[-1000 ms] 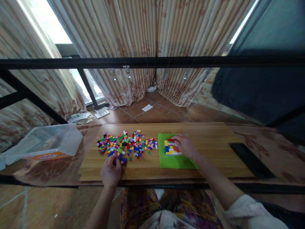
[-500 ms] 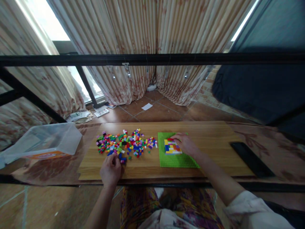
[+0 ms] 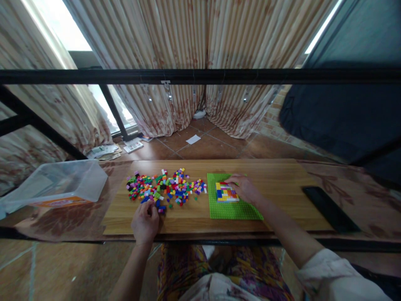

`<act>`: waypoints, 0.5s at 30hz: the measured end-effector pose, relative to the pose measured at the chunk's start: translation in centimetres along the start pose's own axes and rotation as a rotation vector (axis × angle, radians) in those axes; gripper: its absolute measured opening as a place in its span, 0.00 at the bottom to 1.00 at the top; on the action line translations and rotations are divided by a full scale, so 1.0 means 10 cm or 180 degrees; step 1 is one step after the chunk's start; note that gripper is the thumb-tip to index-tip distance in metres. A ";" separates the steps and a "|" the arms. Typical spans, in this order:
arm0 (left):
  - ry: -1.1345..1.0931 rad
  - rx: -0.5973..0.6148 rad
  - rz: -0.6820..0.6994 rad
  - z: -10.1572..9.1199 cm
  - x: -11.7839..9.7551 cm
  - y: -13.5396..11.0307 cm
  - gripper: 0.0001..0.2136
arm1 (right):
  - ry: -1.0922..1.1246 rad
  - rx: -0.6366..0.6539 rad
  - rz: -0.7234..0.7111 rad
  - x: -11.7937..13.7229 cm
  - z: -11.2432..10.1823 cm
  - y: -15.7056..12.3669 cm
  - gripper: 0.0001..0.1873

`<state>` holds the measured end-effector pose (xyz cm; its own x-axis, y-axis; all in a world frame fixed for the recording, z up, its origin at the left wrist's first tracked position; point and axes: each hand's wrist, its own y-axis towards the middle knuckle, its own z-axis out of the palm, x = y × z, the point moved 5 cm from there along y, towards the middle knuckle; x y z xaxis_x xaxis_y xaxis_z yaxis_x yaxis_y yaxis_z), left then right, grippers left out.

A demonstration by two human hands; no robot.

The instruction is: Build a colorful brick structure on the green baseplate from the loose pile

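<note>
On the green studded baseplate (image 3: 232, 212) sits a flat, many-coloured build of toy bricks (image 3: 227, 195), with yellow, white, blue and red parts. Over its top right part reaches my right hand (image 3: 244, 189), fingertips pinched at a red toy brick (image 3: 223, 183) on the far edge; the fingers cover some of the build. My left hand (image 3: 145, 221) rests on the wood at the near side of the loose brick pile (image 3: 169, 188), beside some blue bricks (image 3: 160, 207). Its fingers are curled together, and whatever they hold is hidden.
The wooden board (image 3: 188, 223) carries all of this. To the left lies a clear plastic box (image 3: 75, 179) with an orange label. A black phone-like slab (image 3: 330, 208) is at the right end. A dark metal bar (image 3: 200, 77) crosses beyond the board.
Both hands stay almost in place. The right fingertips sit at the same far edge of the build, where slightly less red shows. The whole view has shifted very slightly.
</note>
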<state>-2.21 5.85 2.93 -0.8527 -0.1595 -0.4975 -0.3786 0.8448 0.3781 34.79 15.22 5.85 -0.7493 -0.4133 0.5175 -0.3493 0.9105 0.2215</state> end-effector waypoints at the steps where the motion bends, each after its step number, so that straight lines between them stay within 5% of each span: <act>1: -0.0001 0.0005 -0.0005 0.00 0.00 0.00 0.09 | 0.0018 0.0034 0.0022 -0.01 0.00 0.01 0.13; 15: -0.0031 -0.0013 -0.0099 0.00 0.01 0.00 0.09 | -0.0072 0.0511 0.0150 -0.13 0.00 0.14 0.13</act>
<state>-2.29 5.84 2.84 -0.8369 -0.1808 -0.5166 -0.4064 0.8374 0.3654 35.25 17.04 5.55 -0.7787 -0.3720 0.5052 -0.3974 0.9156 0.0615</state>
